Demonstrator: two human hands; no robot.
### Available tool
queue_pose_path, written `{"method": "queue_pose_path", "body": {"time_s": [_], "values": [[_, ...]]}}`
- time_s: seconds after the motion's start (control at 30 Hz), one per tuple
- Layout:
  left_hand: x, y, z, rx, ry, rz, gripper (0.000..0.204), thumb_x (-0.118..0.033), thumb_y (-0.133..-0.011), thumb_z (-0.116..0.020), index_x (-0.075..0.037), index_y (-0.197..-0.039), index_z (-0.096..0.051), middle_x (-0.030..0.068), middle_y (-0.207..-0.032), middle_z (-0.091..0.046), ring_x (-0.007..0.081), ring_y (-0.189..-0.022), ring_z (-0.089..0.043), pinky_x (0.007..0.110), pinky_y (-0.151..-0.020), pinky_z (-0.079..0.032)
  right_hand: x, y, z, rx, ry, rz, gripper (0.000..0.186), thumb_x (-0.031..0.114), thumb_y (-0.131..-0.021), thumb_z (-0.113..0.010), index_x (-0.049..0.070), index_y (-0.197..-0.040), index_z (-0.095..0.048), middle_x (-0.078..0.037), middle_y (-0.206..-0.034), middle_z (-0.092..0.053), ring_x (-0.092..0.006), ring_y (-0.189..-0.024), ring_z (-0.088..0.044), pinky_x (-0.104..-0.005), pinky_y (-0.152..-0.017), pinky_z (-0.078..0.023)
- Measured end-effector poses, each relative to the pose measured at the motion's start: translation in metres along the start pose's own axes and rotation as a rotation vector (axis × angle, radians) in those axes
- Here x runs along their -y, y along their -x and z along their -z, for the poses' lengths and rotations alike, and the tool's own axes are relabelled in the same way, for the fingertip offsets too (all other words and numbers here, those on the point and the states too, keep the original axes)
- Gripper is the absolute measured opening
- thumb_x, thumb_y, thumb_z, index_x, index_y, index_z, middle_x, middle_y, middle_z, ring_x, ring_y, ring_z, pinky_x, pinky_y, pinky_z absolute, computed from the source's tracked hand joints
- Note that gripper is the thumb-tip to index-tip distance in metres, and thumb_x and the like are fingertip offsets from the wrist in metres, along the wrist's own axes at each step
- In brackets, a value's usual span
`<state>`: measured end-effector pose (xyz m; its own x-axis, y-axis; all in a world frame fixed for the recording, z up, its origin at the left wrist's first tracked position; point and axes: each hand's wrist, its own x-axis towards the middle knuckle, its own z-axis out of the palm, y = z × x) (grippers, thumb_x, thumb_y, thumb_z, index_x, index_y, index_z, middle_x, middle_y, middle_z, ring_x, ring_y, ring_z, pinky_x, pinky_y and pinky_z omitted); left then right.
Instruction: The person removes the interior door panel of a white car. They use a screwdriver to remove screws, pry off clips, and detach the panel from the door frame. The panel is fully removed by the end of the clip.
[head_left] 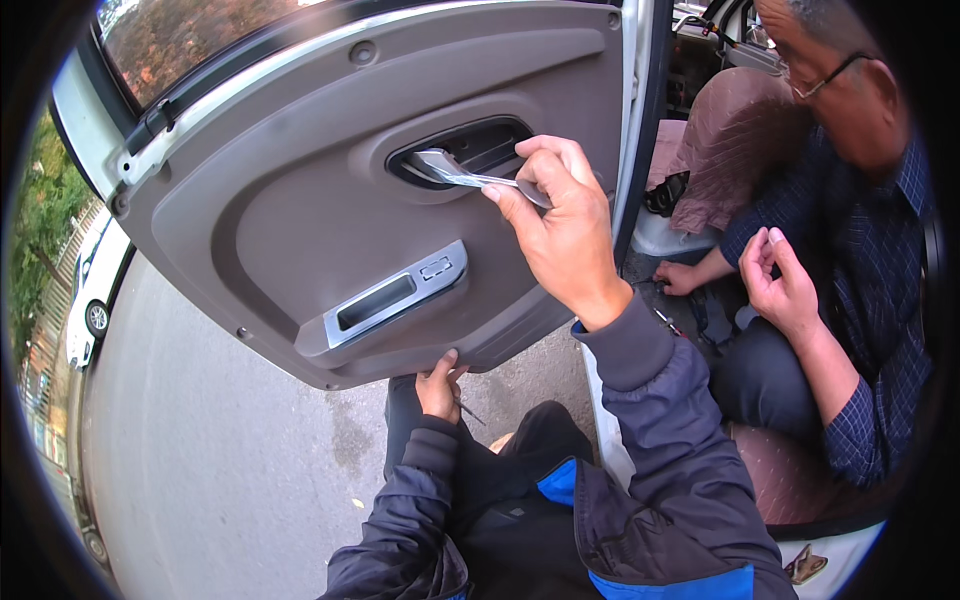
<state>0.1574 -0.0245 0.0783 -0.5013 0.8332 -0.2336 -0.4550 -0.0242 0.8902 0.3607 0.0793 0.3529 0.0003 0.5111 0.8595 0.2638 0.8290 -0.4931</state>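
Observation:
My right hand point(565, 220) pinches a silver inner door handle point(455, 172) between thumb and fingers. Its far end sits at the dark oval recess point(490, 145) in the grey-brown door panel point(300, 220). At the panel's lower edge is my left hand point(438, 388), its thumb against the trim. The left fingers are curled around a thin dark tool point(470, 412) whose slim shaft pokes out to the right; its grip is hidden. Below the recess, a silver armrest plate point(398, 292) with a pull pocket is mounted on the panel.
To the right, a person in a dark checked shirt point(850, 290) sits in the vehicle's doorway, one hand raised near my right forearm. Pinkish quilted seat covers point(740, 130) lie behind. Grey pavement point(210, 400) stretches below the door. A white car point(100, 285) stands at far left.

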Motion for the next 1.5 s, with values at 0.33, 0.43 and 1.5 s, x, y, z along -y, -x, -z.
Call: {"method": "queue_pose_path", "body": {"time_s": [0.33, 0.43, 1.5], "values": [[-0.007, 0.006, 0.003, -0.007, 0.005, 0.028, 0.048, -0.016, -0.089, -0.078, 0.004, -0.125, -0.054, 0.0139, -0.112, -0.065, 0.0242, -0.083, -0.071, 0.026, -0.061, -0.054, -0.028, -0.012, 0.01, 0.064, -0.267, -0.373, 0.017, 0.016, -0.092, -0.077, 0.0, -0.095, -0.072, -0.004, -0.083, -0.066, -0.0097, -0.066, -0.06, -0.0276, -0.059, -0.047], [-0.013, 0.008, 0.003, -0.015, -0.007, 0.013, 0.046, -0.017, -0.088, -0.078, 0.003, -0.123, -0.056, 0.0135, -0.109, -0.066, 0.0243, -0.082, -0.071, 0.026, -0.06, -0.053, -0.038, -0.019, 0.014, -0.058, -0.336, -0.454, 0.02, 0.013, -0.092, -0.077, 0.002, -0.108, -0.072, 0.001, -0.083, -0.065, -0.0056, -0.064, -0.054, -0.0233, -0.056, -0.045], [-0.013, 0.005, 0.009, -0.026, -0.04, -0.032, 0.057, -0.022, -0.087, -0.083, 0.006, -0.125, -0.051, 0.0166, -0.11, -0.066, 0.0249, -0.081, -0.074, 0.023, -0.045, -0.044, 0.02, -0.036, -0.014, 0.322, 0.469, 0.017, 0.04, 0.039, -0.079, -0.078, 0.002, -0.095, -0.078, -0.018, -0.078, -0.073, -0.0359, -0.072, -0.072, -0.0432, -0.07, -0.058]]}}
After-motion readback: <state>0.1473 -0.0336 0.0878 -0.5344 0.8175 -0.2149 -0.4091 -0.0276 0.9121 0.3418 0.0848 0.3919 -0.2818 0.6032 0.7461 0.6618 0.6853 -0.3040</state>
